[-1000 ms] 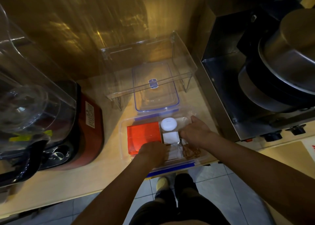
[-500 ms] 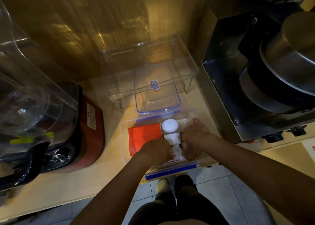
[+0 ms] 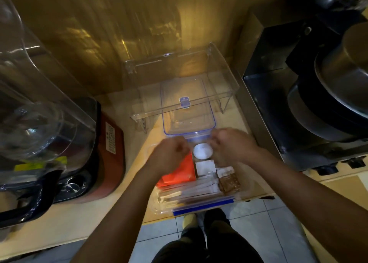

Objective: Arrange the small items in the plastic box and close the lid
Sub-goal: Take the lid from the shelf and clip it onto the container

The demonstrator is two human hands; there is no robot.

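1. As we look down from the head camera, our own legs and one shoe (image 3: 189, 221) stand on the pale tiled floor (image 3: 264, 219) at 6 o'clock, just below the counter edge
2. On the wooden counter (image 3: 65, 217) sits the open plastic box (image 3: 247, 183), clear-walled with a blue clip along its near rim
3. Inside it, at the near side, long paper-wrapped sticks (image 3: 197, 189) lie crosswise; at 3 o'clock from them rests a brown packet (image 3: 229, 180)
4. Farther in, a red-orange flat pack (image 3: 180, 173) fills the 9 o'clock half, a small white square (image 3: 205, 166) lies beside it, and a round white case (image 3: 202, 151) sits beyond the square
5. Our left hand (image 3: 169, 156) hovers over the red pack with fingers curled into a loose fist; we cannot tell whether it pinches anything
6. Our right hand (image 3: 232, 145) is at 3 o'clock of the round case, fingers curled inward near the box's far rim; blur hides any grasp
7. Just beyond both hands, at 12 o'clock, the blue-edged lid (image 3: 188, 111) lies off the box, partly under a clear acrylic stand (image 3: 223, 71)
8. At 9 o'clock stands a blender (image 3: 39, 123) with a red base; at 3 o'clock, a steel appliance (image 3: 318, 83)
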